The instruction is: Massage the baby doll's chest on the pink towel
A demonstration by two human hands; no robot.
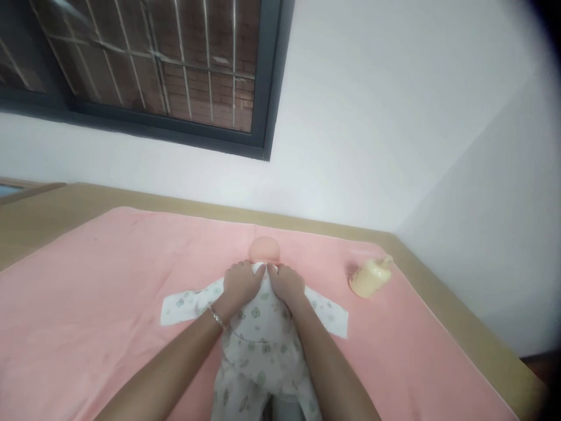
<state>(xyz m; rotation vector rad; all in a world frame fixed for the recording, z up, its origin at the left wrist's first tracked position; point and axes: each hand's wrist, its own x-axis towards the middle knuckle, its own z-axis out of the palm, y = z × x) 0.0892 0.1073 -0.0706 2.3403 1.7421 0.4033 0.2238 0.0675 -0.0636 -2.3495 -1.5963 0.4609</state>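
Note:
A white baby outfit (265, 356) with small leaf and diamond prints lies with its sleeves spread out to both sides. Above its collar shows a smooth round head (264, 248), which looks like a baby doll's. My left hand (243, 283) grips the left side of the collar, thumb pointing inward. On the right side of the same collar, my right hand (287, 283) is closed, and the two thumbs nearly meet at the middle. The fabric under my fingertips is partly hidden. A bracelet (216, 316) circles my left wrist.
A pink mat (118, 280) covers most of the wooden tabletop (477, 345). To the right, a pale yellow pump bottle (370, 278) stands on the mat. Behind the table are a white wall (342, 146) and a dark-framed barred window (175, 64).

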